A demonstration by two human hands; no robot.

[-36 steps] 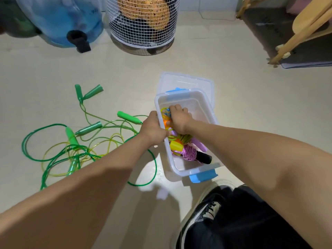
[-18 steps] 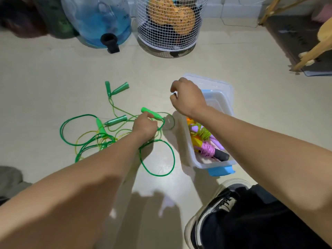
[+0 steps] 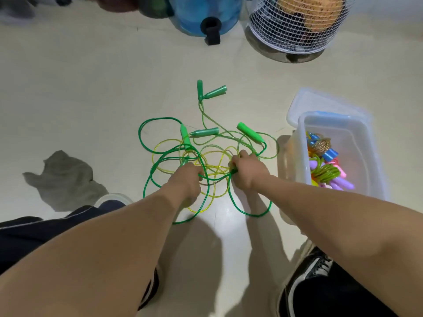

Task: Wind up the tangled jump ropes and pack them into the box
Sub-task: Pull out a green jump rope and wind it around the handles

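- Both hands have left the box (image 3: pixel 366 143) since a second ago and now sit low in the tangled jump ropes (image 3: pixel 206 156) on the floor (image 3: pixel 91 99).
- Left hand (image 3: pixel 188 179) is clenched on green cord; right hand (image 3: pixel 247 170) has its fingers (image 3: pixel 235 160) pinching cord.
- Bright green handle (image 3: pixel 249 132) points up-left; the tangle sprawls wider than deep.
- Box stands just right, long axis running away, wound ropes inside; bare floor lies left.

We observed a pale floor (image 3: pixel 91 92) bearing tangled green jump ropes (image 3: pixel 201 154), a clear plastic box (image 3: pixel 366 156), a grey cloth (image 3: pixel 64 179), a wire basket (image 3: pixel 295 30) and a blue water jug (image 3: pixel 206 12).
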